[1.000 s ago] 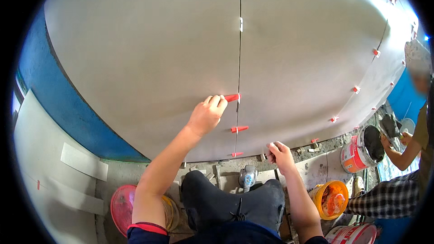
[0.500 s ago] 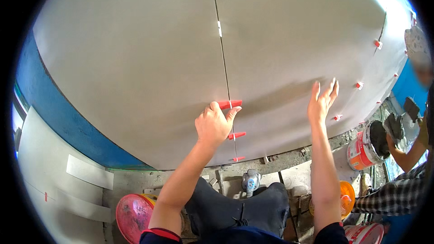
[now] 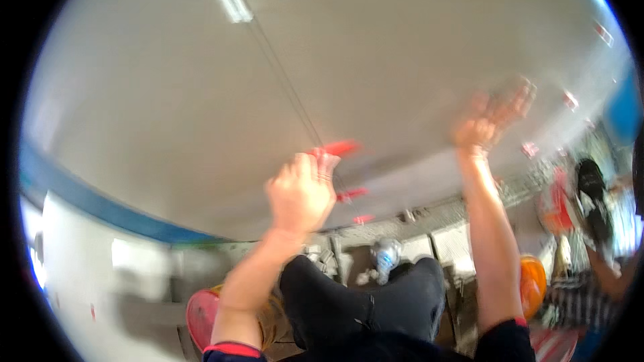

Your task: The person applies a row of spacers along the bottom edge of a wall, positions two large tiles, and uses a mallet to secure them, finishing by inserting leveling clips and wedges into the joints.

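1. The wedge (image 3: 343, 147) is red and lies across the dark seam (image 3: 287, 84) of the big grey panel (image 3: 168, 94), with two lower wedges (image 3: 351, 194) farther down the same line.
2. On the left hand (image 3: 300, 191) the grip looks closed about the wedge's left end, fingers curled and thumb beside them; blur hides just how they meet it.
3. The right hand (image 3: 493, 119) is open, fingers spread, over the right part of the panel. Whether it touches, I can't tell from here.
4. The wedge looks like plastic, so I'd expect it light and stiff, maybe slippery when dusty. I'd pinch it by an end, well clear of the seam.
5. The panel should be heavy, rigid and brittle at its edges; so smooth a face suits a flat palm better than fingertips.
6. Higher on the seam sits a white clip (image 3: 235, 4); a power tool (image 3: 386, 255) is by the knees.
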{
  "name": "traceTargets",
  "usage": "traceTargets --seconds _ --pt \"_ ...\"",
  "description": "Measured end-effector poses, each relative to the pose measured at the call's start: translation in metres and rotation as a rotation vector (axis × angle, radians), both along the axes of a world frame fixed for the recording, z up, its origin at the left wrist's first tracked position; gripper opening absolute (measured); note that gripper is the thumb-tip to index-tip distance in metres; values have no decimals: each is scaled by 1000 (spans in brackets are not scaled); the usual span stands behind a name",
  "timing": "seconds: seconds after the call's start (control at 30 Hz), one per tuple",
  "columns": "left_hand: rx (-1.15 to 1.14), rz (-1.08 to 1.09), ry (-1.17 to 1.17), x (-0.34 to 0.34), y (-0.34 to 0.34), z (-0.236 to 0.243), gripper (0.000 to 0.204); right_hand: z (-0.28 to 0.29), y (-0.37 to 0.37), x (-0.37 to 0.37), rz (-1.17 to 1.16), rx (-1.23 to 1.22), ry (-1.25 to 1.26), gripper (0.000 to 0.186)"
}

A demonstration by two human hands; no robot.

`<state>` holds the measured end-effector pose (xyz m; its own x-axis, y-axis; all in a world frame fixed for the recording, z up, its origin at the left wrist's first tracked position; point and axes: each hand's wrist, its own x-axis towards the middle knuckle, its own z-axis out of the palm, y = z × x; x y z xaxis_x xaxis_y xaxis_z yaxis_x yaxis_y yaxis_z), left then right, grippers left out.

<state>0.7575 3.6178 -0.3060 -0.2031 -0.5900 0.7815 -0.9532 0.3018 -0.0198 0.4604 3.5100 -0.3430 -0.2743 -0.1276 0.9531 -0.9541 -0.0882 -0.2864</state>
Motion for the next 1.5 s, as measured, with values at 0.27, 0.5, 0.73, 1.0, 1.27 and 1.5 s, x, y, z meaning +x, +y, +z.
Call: traceTargets --seconds 0.27,0.5,0.73,1.0,1.27,1.5 --pt "499 76 212 38 28 21 39 -67 104 93 821 546 -436 75" --pt "430 -114 565 160 132 -128 15 -213 330 -103 -38 749 -856 30" --pt "828 273 709 199 202 -219 32 -318 374 -243 -74 1552 -384 28" --pt "848 228 474 105 210 -142 24 -322 304 -216 -19 1530 -423 26" --pt "1043 78 472 87 199 -168 31 -242 278 -213 -46 1361 -518 24" --pt "1060 -70 744 69 201 -164 26 -154 266 -170 80 1127 -583 23"
